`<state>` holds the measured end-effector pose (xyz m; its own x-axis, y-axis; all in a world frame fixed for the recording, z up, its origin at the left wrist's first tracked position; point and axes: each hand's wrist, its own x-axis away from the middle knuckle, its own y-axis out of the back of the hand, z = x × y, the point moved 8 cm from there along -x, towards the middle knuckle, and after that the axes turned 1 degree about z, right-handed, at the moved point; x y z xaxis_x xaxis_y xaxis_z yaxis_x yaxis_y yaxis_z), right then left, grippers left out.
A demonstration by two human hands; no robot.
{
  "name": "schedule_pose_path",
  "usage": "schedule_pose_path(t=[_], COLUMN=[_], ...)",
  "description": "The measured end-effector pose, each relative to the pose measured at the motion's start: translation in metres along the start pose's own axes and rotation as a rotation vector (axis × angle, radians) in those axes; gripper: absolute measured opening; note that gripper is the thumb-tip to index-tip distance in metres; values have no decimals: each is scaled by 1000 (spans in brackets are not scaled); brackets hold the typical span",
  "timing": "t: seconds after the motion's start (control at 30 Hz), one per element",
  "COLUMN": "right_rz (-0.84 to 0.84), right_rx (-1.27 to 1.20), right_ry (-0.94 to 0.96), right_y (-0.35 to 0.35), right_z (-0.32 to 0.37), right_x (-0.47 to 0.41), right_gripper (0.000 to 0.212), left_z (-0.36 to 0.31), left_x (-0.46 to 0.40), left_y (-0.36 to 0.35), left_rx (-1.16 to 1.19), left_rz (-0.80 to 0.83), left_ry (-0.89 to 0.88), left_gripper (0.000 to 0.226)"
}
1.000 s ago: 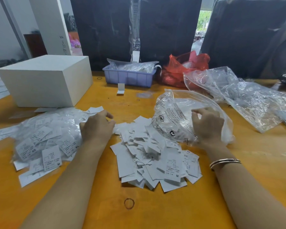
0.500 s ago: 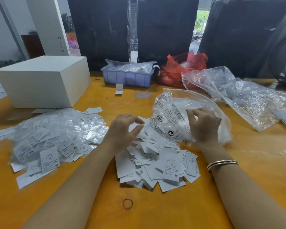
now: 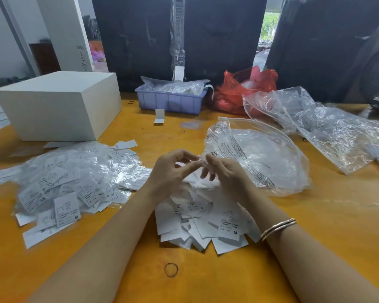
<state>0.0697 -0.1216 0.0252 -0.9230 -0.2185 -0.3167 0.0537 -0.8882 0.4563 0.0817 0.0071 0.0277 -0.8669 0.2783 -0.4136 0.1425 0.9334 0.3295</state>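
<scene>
1. Reaching past a rubber band [image 3: 171, 270] on the orange tabletop [image 3: 315, 232].
2. Hovering above the loose label pile [image 3: 206, 224].
3. Pinching a small clear sleeve [image 3: 200, 160], raised over that pile, between curled fingertips of left hand [image 3: 171, 172] and right hand [image 3: 227, 174].
4. Working just before the large clear bag [image 3: 263, 156].

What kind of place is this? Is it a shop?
Probably a clothing packing workshop, not a shop. Loose size tags lie heaped, bagged tags pile up beside them, and the left hand and right hand pinch a small bag.
</scene>
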Motion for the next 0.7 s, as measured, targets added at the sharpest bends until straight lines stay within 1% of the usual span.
schedule_pose_path(t=[0.07, 0.1, 0.17, 0.2, 0.3, 0.37, 0.4, 0.47, 0.5, 0.57, 0.63, 0.7], right_rz=[58, 125, 264, 305, 320, 251, 188, 10, -89, -252, -345, -387], right_rx=[128, 237, 440, 498, 535, 494, 450, 332, 263, 81, -140, -304], right_ry=[77, 122, 195, 226, 262, 304, 326, 330, 299, 168, 26, -35], right_y=[2, 0, -6, -7, -6, -2, 3, 18, 26, 41, 46, 46], right_z=[6, 8, 10, 10, 9, 13, 16, 18, 16, 4, -12, -20], right_x=[2, 4, 9, 10, 11, 10, 10, 9, 8, 7, 6, 8], right_gripper=[47, 44, 34, 29, 11, 4, 5, 12, 15, 19, 19, 21], left_z=[6, 8, 12, 13, 15, 15, 15, 16, 16, 17, 17, 15], left_x=[-1, -1, -1, -1, 0, -1, -1, 0, 0, 0, -1, -1], left_y=[8, 12, 18, 19, 20, 20, 20, 19, 19, 18, 18, 16], left_rx=[85, 133, 221, 248, 268, 281, 288, 297, 294, 276, 277, 300], left_rz=[-73, -114, -168, -179, -189, -185, -182, -182, -184, -184, -181, -169], left_ry=[49, 75, 113, 122, 141, 144, 143, 142, 146, 161, 169, 165], left_gripper=[21, 23, 25, 25, 16, 10, 10, 9, 7, 3, 3, 2])
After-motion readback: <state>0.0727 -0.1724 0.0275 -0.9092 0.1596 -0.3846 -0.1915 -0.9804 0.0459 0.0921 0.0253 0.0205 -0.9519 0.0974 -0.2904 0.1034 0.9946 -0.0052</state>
